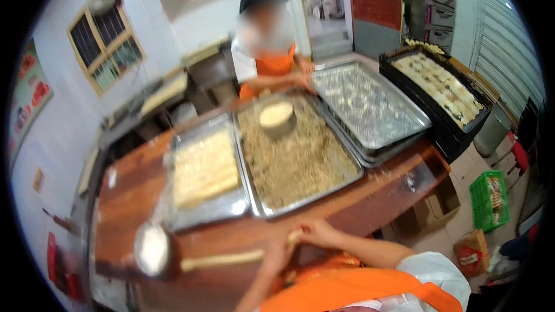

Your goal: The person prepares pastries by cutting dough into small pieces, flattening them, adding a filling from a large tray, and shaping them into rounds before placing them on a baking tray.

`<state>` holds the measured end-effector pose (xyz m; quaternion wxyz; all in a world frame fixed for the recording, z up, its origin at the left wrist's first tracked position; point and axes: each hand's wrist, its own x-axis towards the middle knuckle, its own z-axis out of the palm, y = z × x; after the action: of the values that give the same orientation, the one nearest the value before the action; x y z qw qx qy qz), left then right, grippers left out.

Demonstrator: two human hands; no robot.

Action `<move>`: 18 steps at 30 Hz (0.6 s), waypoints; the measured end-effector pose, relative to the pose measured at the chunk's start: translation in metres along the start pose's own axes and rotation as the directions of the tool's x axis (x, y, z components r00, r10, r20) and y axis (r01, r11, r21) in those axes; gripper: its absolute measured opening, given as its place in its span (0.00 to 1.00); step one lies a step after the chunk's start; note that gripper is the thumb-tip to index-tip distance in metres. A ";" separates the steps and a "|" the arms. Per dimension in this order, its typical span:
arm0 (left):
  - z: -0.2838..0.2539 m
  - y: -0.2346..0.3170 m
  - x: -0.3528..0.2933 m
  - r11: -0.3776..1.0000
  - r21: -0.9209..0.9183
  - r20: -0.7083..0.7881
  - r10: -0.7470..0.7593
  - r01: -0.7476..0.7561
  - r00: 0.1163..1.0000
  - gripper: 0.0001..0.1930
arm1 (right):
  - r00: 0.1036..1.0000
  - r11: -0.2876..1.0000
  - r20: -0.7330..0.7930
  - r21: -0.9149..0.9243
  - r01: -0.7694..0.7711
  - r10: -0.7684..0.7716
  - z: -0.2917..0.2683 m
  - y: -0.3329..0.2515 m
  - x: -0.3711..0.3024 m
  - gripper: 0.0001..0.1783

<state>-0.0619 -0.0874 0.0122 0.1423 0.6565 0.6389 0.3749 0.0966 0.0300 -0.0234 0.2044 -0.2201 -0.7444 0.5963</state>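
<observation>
A long pale dough rope [222,259] lies along the near edge of the wooden table, its right end raised between my hands. My left hand [278,254] is closed around the rope near that end. Close beside it, the fingers of my right hand [315,234] pinch the tip of the dough. Left of the rope stands a round metal bowl [167,250] of white flour. Beyond my hands is a large metal tray [272,214] of crumbly brown filling, with a round container [277,115] of pale contents standing in it. Motion blurs the finer detail.
Left of the filling, another tray [231,208] holds pale dough under plastic film. Stacked metal trays [376,104] sit at the right, beside dark trays of flat dough [436,84]. A co-worker [272,63] in an orange apron stands across the table [130,214]. A green crate [489,199] is on the floor.
</observation>
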 end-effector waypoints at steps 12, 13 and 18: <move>0.005 -0.009 0.014 0.979 0.146 0.094 -0.155 0.141 0.983 0.08 | 0.993 0.981 -0.115 -0.191 -0.027 0.005 -0.053 -0.041 0.013 0.12; 0.006 -0.012 0.014 0.978 0.165 0.094 -0.143 0.126 0.985 0.09 | 0.996 0.963 -0.041 -0.263 0.062 -0.076 -0.049 -0.045 0.018 0.14; 0.006 -0.011 0.014 0.981 0.176 0.095 -0.099 0.081 0.991 0.09 | 0.938 0.775 0.341 -0.608 0.173 0.058 -0.014 -0.062 0.035 0.21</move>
<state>-0.0674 -0.0708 0.0053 0.1347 0.6552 0.6897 0.2772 0.0707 0.0488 0.0412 0.0057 -0.1458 -0.9308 0.3351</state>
